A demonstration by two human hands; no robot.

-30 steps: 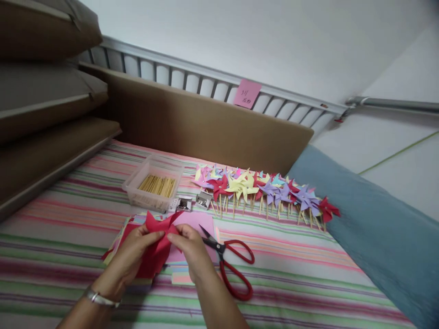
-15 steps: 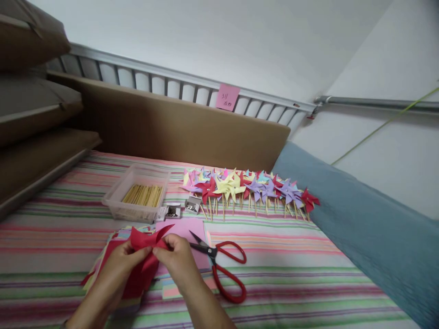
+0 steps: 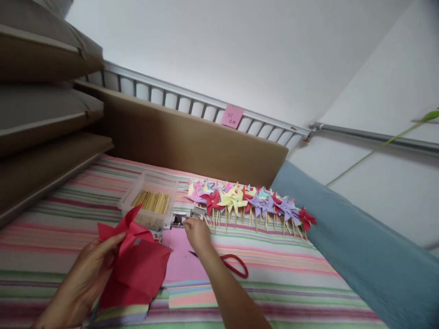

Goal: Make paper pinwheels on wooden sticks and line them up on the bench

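My left hand (image 3: 84, 269) pinches a folded red paper pinwheel (image 3: 125, 230) and holds it up over a stack of red sheets (image 3: 135, 274). My right hand (image 3: 197, 232) reaches forward to a small open box of pins (image 3: 178, 220) beside the clear tub of wooden sticks (image 3: 149, 201); its fingers are curled at the box, and what they hold, if anything, is hidden. Red-handled scissors (image 3: 235, 266) lie partly under my right forearm.
A row of finished pinwheels (image 3: 247, 203) in several colours lies on the striped cloth (image 3: 281, 256). Pink and pastel sheets (image 3: 181, 269) lie under my arm. Brown cushions (image 3: 44, 105) stand left, a brown board (image 3: 192, 141) behind, a blue bolster (image 3: 360, 256) right.
My right hand let go of the red pinwheel and moved forward to the pin box. The left hand lifted the pinwheel up and left. The camera shifted.
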